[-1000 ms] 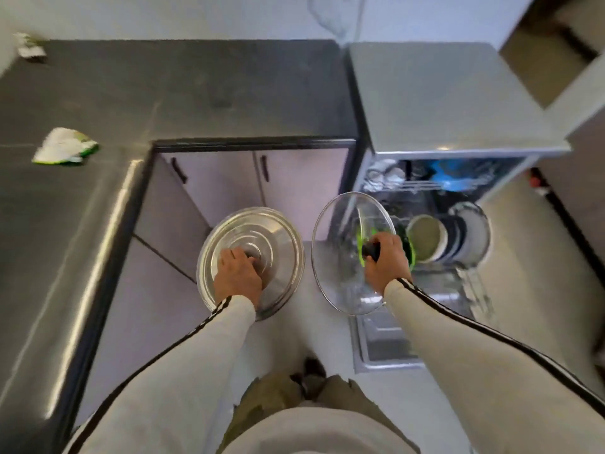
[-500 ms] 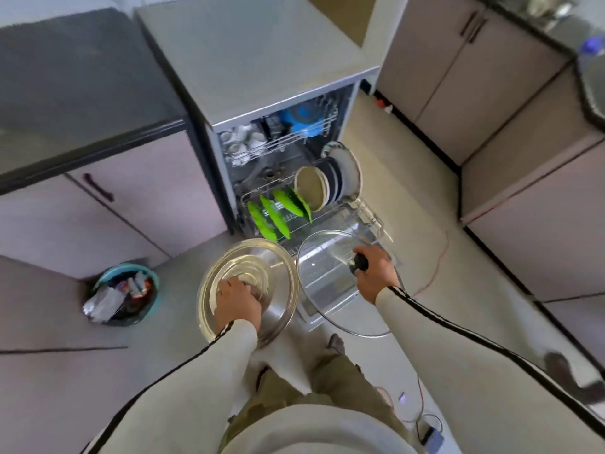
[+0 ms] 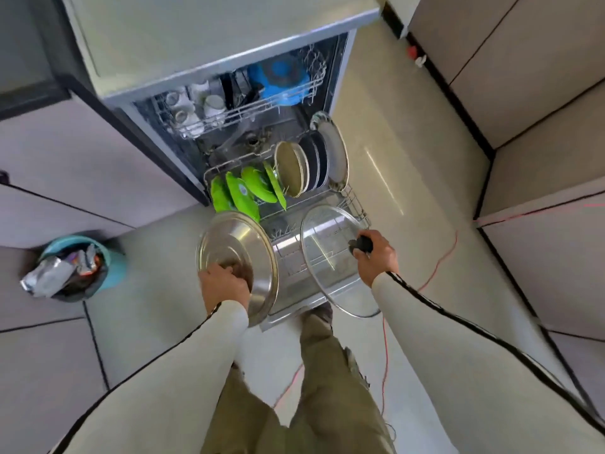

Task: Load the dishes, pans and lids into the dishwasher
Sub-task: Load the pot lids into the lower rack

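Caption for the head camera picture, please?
Left hand holds steel lid, right hand holds glass lid at open dishwasher.

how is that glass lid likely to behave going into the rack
Probably stiff but fragile: the glass lid is clear, so knocks against the lower rack could chip it. Held only by its black knob in the right hand, it may swing. Being round, it could roll on edge.

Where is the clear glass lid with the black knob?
Head view, right of centre: the right hand grips the clear glass lid above the open dishwasher door, beside the round steel lid.
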